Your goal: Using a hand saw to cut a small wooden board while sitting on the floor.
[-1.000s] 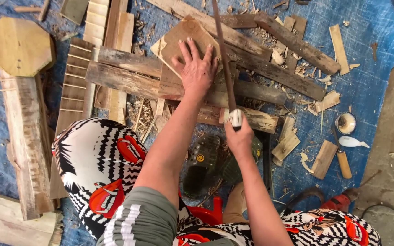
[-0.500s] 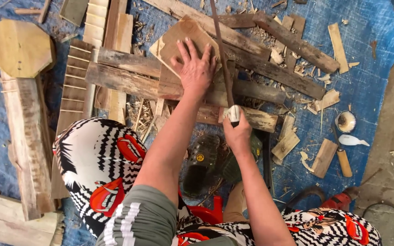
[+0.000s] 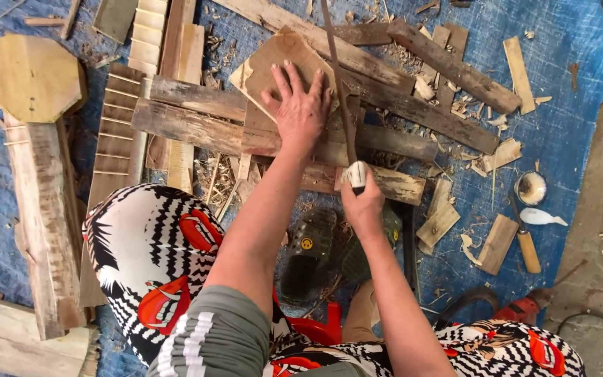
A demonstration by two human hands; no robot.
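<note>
The left hand [image 3: 301, 105] lies flat with fingers spread on a board [image 3: 273, 66], a thin brown piece with one corner pointing up the view, resting on dark planks [image 3: 197, 129] laid across a blue tarp [image 3: 567, 91]. The fingers grip nothing; they only press on the board's lower right part, and its upper left part shows bare beyond the fingertips. The right hand [image 3: 363, 202] is clenched around the pale handle of a saw [image 3: 336, 77]. The saw's narrow dark blade runs from the fist straight up the view, just beside the left hand's little finger and along the board's right edge; whether it touches the wood cannot be told. Below the hands are two dark green clogs [image 3: 308, 251], one bearing a small round yellow badge. At the right on the tarp lie wood scraps [image 3: 497, 244], a round whitish bowl-shaped piece [image 3: 530, 187], a white spoon-shaped piece [image 3: 542, 218] and a tool with a wooden handle [image 3: 527, 250]. At the upper left lies an eight-sided wooden plate [image 3: 33, 77]. The person's knees wear black-and-white zigzag cloth [image 3: 141, 251] with red patches.
</note>
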